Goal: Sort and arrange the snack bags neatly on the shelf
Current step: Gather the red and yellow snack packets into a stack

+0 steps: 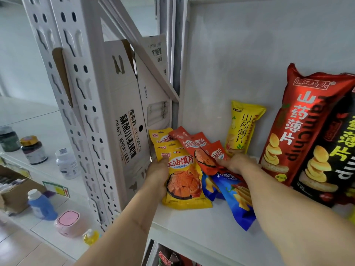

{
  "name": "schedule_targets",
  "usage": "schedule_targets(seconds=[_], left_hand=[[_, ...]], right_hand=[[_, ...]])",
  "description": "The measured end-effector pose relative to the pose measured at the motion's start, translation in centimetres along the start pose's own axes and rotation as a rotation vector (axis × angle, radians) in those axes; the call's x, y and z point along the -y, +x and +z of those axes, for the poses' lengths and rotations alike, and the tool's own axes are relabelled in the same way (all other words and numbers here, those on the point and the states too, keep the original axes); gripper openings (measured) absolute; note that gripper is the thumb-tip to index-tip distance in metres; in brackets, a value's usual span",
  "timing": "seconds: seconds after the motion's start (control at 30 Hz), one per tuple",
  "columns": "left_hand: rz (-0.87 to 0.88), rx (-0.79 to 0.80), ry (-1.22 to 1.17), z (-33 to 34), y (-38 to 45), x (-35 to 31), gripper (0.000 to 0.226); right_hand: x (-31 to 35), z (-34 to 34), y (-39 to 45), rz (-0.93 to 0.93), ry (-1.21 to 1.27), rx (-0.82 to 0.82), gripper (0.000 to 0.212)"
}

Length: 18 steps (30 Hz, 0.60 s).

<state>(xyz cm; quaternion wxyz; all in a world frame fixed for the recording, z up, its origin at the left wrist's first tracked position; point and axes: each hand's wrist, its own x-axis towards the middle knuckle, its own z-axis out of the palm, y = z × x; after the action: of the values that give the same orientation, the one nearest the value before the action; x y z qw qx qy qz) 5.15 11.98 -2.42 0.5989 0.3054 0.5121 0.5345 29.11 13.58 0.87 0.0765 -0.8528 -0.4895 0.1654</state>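
shelf (192, 225): white board, lower centre to right of frame; all the snack bags sit on it against a white back panel.
beer cartons (126, 120): flattened, standing behind the perforated upright (76, 77), left of centre. Not part of the sort.
tall red bag (299, 120): right of frame, leaning on the back panel, overlapping a black bag (330, 162) that is cut off at the right edge.
blue bags (236, 200): lower centre, lying flat and skewed, partly under the right forearm.
yellow bag (182, 177): centre, lying flat; a second yellow one sits behind it, mostly covered.
small yellow chip bag (240, 129): upright against the back panel, centre right.
red bags (194, 146): centre, three or so fanned and overlapping; exact count unclear.
left hand (157, 173): thumb on the face of the front yellow bag, fingers hidden behind it; reads as a pinch grip.
right hand (234, 162): resting on the lower ends of the red bags, fingers curled over them; whether they actually clamp, cannot tell.
step: my read, grouping small bags by colour, yellow left, red right.
next: likely square each stack, stand it up at the back, then straighten the blue ones.
hidden: fingertips of both hands, bag bottoms under the arms; lower shelf contents barely visible at bottom centre.
bottles (32, 150): far left, on a separate unit, irrelevant.
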Motion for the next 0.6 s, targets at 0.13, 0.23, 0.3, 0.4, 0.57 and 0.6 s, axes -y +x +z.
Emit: schedule_targets(seconds=[0.13,0.23,0.3,0.4,0.57,0.6], left_hand=[[0.009,0.006,-0.008,0.5,-0.3,-0.1,0.016],[0.012,0.022,-0.019,0.9,-0.7,-0.2,0.015],[0.016,0.024,-0.026,1.1,-1.2,-0.4,0.015],[-0.001,0.019,-0.032,1.2,-1.5,-0.6,0.015],[-0.041,0.049,-0.083,1.4,-2.0,-1.2,0.029],[-0.048,0.064,-0.099,1.4,-2.1,-1.3,0.035]], right_hand=[[0.3,-0.3,-0.8,-0.002,0.031,0.027,0.143],[1.0,-0.7,-1.2,-0.044,0.075,-0.042,0.139],[1.5,-1.0,-1.7,-0.076,0.130,-0.095,0.121],[2.4,-1.3,-2.5,-0.126,0.190,-0.097,0.102],[4.6,-0.1,-4.4,-0.269,0.257,-0.018,0.083],[5.0,0.4,-4.7,-0.288,0.273,-0.031,0.083]])
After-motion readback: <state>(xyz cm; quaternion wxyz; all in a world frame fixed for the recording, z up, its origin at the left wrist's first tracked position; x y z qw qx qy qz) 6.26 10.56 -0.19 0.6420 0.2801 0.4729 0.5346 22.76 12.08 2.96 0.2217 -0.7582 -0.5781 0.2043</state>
